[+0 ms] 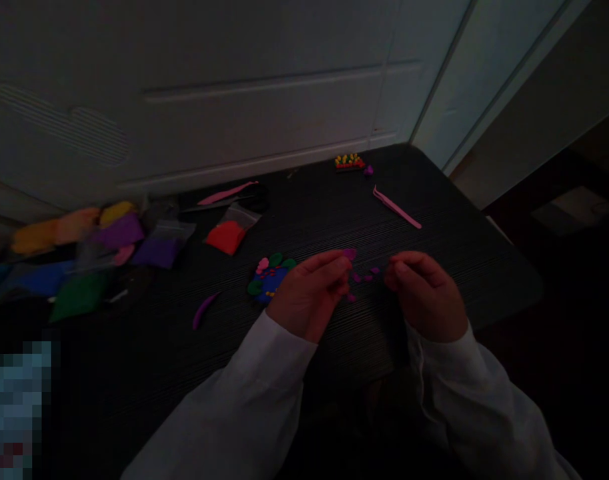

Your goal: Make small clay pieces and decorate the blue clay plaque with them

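Note:
My left hand (312,290) is closed in a pinch on a piece of purple clay (351,254), which sticks out past the fingertips. My right hand (429,297) is also pinched; whatever lies between its fingertips is too small and dark to make out. Several small purple clay bits (374,271) lie on the black table between the two hands. Partly hidden behind my left hand is a round blue clay piece (268,283) with green lobes, a pink flower shape and red and yellow dots. A curved purple clay strip (204,310) rests to its left.
Pink tweezers (397,207) lie at the back right, near a small yellow-and-red clay piece (349,163). A bag of red clay (228,236), scissors (224,202) and several bags of coloured clay (79,293) are on the left. A white panelled surface (274,127) borders the table's back.

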A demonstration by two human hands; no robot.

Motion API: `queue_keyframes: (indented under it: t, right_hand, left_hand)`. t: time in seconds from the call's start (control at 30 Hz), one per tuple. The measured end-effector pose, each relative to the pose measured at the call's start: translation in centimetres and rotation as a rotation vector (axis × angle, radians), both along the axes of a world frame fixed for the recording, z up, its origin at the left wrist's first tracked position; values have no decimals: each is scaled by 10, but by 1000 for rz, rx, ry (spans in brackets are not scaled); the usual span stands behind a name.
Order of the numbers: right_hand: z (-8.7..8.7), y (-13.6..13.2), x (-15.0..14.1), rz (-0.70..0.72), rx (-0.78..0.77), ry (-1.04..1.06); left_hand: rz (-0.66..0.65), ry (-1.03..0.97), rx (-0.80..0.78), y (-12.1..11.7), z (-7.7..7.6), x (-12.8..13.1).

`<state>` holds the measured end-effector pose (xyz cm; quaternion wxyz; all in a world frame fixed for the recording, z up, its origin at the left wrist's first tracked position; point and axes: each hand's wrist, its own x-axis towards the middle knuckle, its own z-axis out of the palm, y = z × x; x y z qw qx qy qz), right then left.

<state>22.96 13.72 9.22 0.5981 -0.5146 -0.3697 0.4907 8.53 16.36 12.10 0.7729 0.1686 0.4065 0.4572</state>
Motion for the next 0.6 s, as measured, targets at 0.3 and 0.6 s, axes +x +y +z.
queue_keyframes:
  t: [0.3,0.6]
  right_hand:
    - [4,3,12,443,266,-996]
    - [7,7,1,616,226,-1367]
  left_hand:
    - [21,-52,11,0,1,-2]
    - [10,-70,-10,-1,2,-2]
